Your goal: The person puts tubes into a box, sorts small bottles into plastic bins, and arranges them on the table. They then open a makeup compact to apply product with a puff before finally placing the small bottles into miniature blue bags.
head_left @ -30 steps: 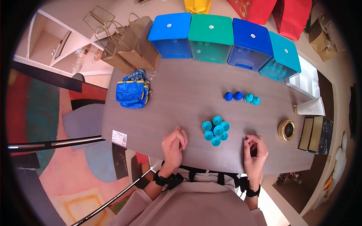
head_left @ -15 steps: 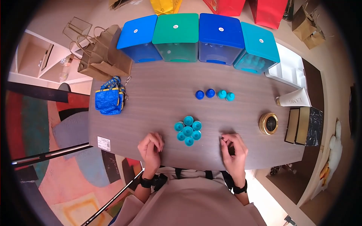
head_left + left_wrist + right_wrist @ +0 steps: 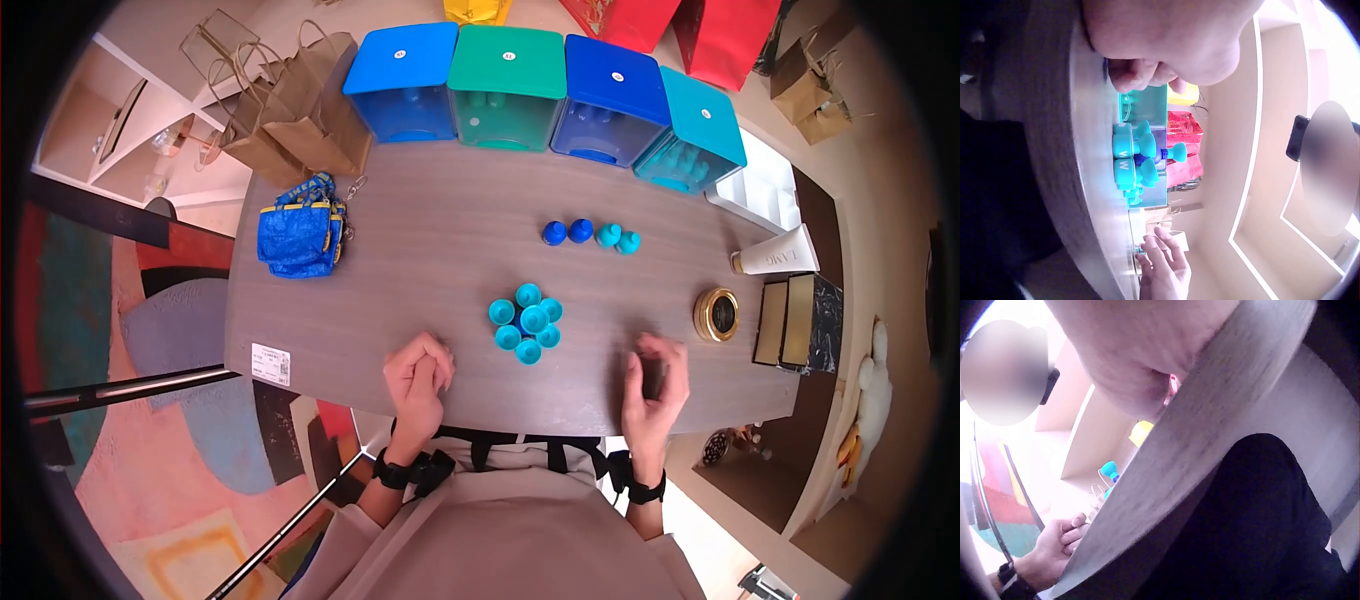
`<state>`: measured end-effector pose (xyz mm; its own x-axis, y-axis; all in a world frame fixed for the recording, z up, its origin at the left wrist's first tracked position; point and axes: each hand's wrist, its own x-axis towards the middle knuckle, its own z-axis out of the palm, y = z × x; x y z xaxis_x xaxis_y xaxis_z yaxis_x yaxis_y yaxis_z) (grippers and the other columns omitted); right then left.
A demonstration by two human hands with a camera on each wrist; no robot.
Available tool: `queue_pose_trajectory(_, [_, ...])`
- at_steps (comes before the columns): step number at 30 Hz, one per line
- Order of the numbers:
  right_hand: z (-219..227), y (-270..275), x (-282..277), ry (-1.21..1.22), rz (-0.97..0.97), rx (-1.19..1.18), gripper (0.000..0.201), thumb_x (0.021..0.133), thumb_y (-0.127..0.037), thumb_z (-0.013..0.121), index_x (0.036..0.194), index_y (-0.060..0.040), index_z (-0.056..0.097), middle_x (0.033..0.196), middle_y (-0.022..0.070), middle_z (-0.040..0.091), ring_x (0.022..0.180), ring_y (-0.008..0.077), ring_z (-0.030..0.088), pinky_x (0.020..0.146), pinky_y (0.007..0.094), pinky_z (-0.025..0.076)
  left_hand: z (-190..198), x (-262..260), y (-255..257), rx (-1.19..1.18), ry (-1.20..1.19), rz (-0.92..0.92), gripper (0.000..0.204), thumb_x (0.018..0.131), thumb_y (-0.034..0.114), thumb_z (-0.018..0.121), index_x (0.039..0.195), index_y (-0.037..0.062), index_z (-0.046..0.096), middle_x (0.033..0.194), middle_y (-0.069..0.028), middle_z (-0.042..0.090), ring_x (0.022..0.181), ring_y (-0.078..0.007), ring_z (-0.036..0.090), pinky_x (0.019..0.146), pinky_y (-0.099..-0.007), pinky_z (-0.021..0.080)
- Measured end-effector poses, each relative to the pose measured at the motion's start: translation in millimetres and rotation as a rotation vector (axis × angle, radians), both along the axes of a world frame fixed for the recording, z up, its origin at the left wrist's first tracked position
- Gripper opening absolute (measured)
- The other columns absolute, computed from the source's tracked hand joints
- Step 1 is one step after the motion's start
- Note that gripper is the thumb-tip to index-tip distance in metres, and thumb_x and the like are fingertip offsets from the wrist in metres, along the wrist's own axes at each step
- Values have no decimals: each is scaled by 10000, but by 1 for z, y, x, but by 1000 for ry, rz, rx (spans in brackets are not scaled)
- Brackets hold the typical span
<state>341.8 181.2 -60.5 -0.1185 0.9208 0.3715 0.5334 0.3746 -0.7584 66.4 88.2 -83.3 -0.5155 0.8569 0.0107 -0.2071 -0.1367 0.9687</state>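
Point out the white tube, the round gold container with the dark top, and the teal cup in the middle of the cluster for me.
White tube (image 3: 780,252): head view, middle of its body.
Round gold container (image 3: 722,314): head view, its dark top.
Middle teal cup (image 3: 535,318): head view, inside its flared top.

On my feeds I see cup cluster (image 3: 536,319) turquoise, white "W" marks. Beyond cluster: dark blue pair (image 3: 581,232), turquoise pair (image 3: 608,237); farther, box lids (image 3: 520,80) bright blue, green, dark blue, turquoise. Left of cluster: blue pouch (image 3: 295,240), yellow trim. Right: gold jar (image 3: 716,315), black top. Under: table (image 3: 420,230), grey-brown grain.
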Motion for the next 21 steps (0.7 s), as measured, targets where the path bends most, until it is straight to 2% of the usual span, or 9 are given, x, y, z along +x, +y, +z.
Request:
queue_pose_trajectory(2, [4,0,18,-126,-80,42,342,958,28,730,1296,-8,685,1282,189,683,1190,344,653,1046,440,515,-2,-1,-2,-2,7,-6,295,1013,-45,443,748,14,559,597,-5,490,519,-66,383,506,-260,275])
queue_pose_trajectory(7, [18,21,59,-349,-285,93,600,994,-31,748,1553,-41,532,1549,175,535,1417,355,521,1163,498,445,-3,-1,-4,-14,33,-11,291,1013,-38,453,759,18,585,602,9,517,513,-49,402,503,-249,287])
queue_pose_trajectory(11, [20,31,69,-406,-286,35,695,1024,-100,756,1637,-61,432,1617,161,503,1523,341,455,1262,511,368,1,-3,-4,-13,34,-8,314,1031,-28,456,757,13,602,587,10,508,511,-49,415,506,-245,305])
queue_pose_trajectory(13, [18,26,57,-306,-216,3,707,1003,-57,754,1632,-53,432,1624,164,487,1518,345,457,1266,513,364,9,-3,-4,-67,145,-38,243,1073,-35,454,897,-9,619,679,-12,484,575,-91,449,550,-263,397])
queue_pose_trajectory(15, [15,12,32,-117,-112,-102,743,961,2,760,1625,-44,431,1630,165,478,1530,333,449,1277,508,352,8,3,-5,-101,74,16,123,1059,-42,514,1007,-1,617,742,-19,529,644,-99,497,614,-261,430])
queue_pose_trajectory(17, [13,0,5,-108,-20,-170,765,889,36,792,1581,-37,476,1563,166,545,1440,311,522,1193,461,425,5,8,-5,-135,5,58,97,1046,-49,574,1116,6,615,805,-25,574,714,-107,544,678,-258,462])
queue_pose_trajectory(19, [11,-9,-15,-86,61,-250,744,849,49,810,1533,-29,529,1479,154,597,1291,278,595,1068,410,488,1,9,-6,-94,475,40,520,932,-15,785,1378,26,521,1107,-75,648,884,-149,583,849,-300,485])
queue_pose_trajectory(20, [14,-10,-26,-83,103,-286,728,833,53,817,1508,-27,556,1434,144,620,1207,260,622,996,387,510,5,8,-6,-103,478,34,520,932,-15,785,1378,26,521,1107,-75,648,884,-149,583,849,-300,485])
queue_pose_trajectory(21, [14,-11,-36,-80,119,-272,729,808,53,856,1481,-28,588,1378,127,629,1082,232,642,895,354,523,13,7,-6,-144,587,-34,708,855,7,856,1452,30,477,1238,-92,622,931,-170,584,900,-325,479])
